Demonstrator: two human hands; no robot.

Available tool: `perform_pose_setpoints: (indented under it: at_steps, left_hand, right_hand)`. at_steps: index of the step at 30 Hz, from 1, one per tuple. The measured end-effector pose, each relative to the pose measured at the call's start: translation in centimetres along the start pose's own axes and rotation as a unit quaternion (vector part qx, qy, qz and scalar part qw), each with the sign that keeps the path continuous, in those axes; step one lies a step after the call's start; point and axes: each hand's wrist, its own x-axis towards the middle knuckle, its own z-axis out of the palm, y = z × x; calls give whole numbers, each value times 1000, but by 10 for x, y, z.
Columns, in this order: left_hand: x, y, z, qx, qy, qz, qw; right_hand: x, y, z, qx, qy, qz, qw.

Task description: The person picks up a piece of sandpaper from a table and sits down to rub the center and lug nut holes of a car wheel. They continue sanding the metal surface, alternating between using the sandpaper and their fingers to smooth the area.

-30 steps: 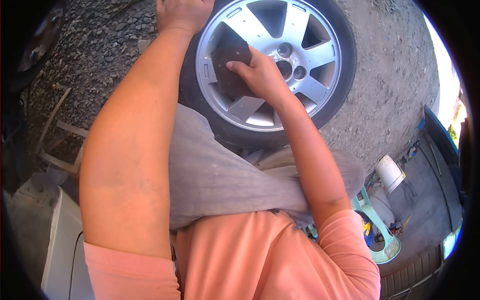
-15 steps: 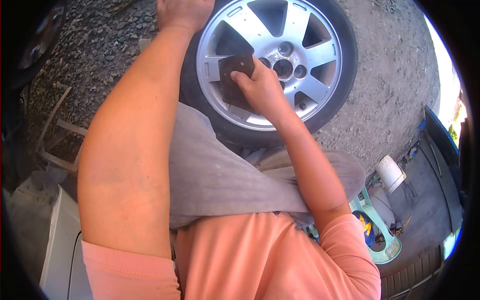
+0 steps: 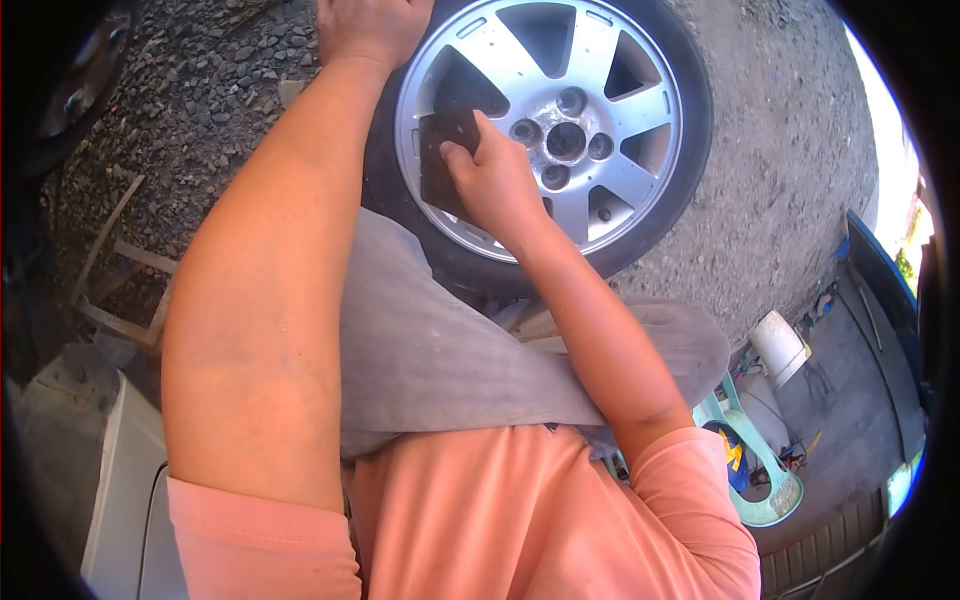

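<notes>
A wheel lies flat on the ground, its silver alloy rim (image 3: 585,60) facing up inside a black tyre (image 3: 690,170). My right hand (image 3: 497,180) is closed on a dark brown flat sheet that looks like sandpaper (image 3: 440,185), thumb on top. The sheet lies over the left spokes and rim edge, left of the hub hole (image 3: 566,141) and its bolt holes. My left hand (image 3: 372,30) is by the tyre's upper left side; the top of the frame cuts off most of its fingers, so their grip is hidden.
Loose gravel (image 3: 240,90) covers the ground at left, near a bent metal frame (image 3: 145,255). A white panel (image 3: 125,490) stands lower left. At right are a white bucket (image 3: 779,346), a pale green plastic piece (image 3: 780,505) and a dark car part (image 3: 880,300).
My right hand and the sheet have slid left across the rim, uncovering the lower bolt hole. My left hand has barely shifted.
</notes>
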Motion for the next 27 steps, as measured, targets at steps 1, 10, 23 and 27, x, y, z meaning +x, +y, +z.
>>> perform_pose_setpoints:
  at_steps: [1,10,23,27]
  left_hand:
    - [0,1,-1,2,-3,2,1000]
    - [2,1,-6,-21,-10,2,1000]
    - [-2,-4,6,-11,43,23,999]
    - [-6,-1,-1,-18,22,21,999]
  right_hand:
    - [1,3,-1,19,0,2,1000]
    - [4,14,-1,55,-2,5,998]
    - [9,14,-7,52,-17,-26,998]
    - [13,18,1,34,-42,-10,998]
